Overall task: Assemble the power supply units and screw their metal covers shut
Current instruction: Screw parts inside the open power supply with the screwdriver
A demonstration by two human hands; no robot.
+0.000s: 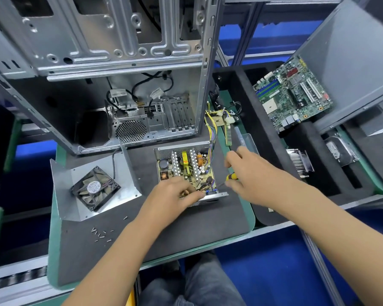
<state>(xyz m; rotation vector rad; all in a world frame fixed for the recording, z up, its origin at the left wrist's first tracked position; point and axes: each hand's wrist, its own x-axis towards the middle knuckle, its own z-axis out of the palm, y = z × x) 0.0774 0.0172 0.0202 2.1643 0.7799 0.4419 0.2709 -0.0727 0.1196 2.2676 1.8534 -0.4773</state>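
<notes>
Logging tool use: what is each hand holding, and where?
Right hand grips a screwdriver by its yellow handle. Left hand rests on the open power supply, near edge.

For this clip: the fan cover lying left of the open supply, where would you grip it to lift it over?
Probably by the upright flange on the right edge of the cover, coming from above: it stands clear of the mat, so fingers can pinch it. The fan fills the flat middle, and its cable leaves the top.
</notes>
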